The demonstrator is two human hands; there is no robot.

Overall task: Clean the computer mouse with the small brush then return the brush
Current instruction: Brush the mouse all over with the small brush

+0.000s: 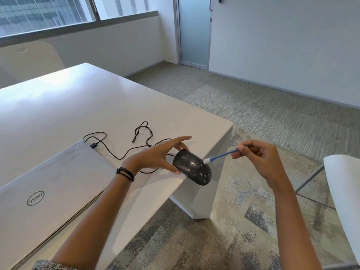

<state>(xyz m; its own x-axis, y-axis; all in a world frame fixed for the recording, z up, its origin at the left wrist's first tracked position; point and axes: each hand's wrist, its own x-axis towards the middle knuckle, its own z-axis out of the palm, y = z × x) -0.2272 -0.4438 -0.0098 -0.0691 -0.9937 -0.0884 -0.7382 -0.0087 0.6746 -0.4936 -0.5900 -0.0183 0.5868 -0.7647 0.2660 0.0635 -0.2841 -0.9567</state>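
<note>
A black wired computer mouse [192,168] speckled with white flecks is lifted just off the white table's near right corner. My left hand [157,155] holds it by its far end between thumb and fingers, index finger stretched out. My right hand [259,158] pinches the end of a small blue-handled brush [222,155]. The brush's white tip touches the mouse's right side. The mouse's black cable [140,145] trails in loops over the table.
A closed silver Dell laptop [46,188] lies at the table's left front, with a plug [94,145] beside its far corner. The white table [81,106] ends at an edge just under the mouse. A white chair [344,191] stands at right on carpet.
</note>
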